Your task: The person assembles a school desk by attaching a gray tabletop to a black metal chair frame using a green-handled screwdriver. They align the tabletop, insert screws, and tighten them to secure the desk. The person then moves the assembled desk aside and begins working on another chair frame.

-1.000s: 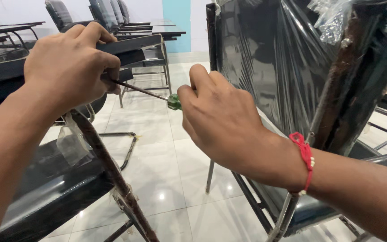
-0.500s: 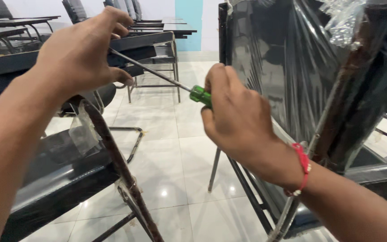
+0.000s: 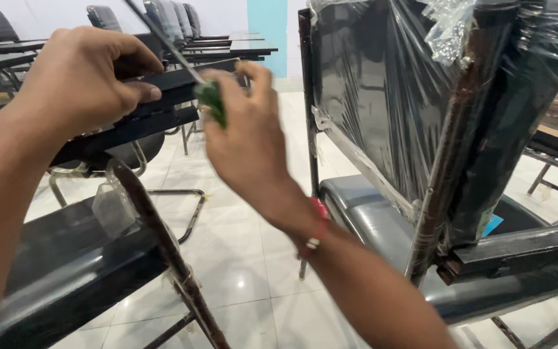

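Note:
My right hand [image 3: 247, 142] is closed around the green handle of a screwdriver [image 3: 211, 100], whose thin metal shaft now slants up and to the left toward the top of the view. A red band sits on that wrist. My left hand [image 3: 82, 81] grips the top edge of a black chair part [image 3: 163, 97], fingers curled over it. Below it is the black seat of a chair [image 3: 66, 271] with a brown tubular frame [image 3: 156, 239] and clear plastic wrap.
A plastic-wrapped black chair [image 3: 382, 116] with a rusty brown frame [image 3: 447, 161] stands close on the right. More black chairs and desks [image 3: 227, 48] line the back of the room. The floor [image 3: 240, 258] is glossy white tile.
My right hand has swung left and up with the screwdriver, so the shaft tips from nearly level to steeply upward. My left hand stays on the black chair part.

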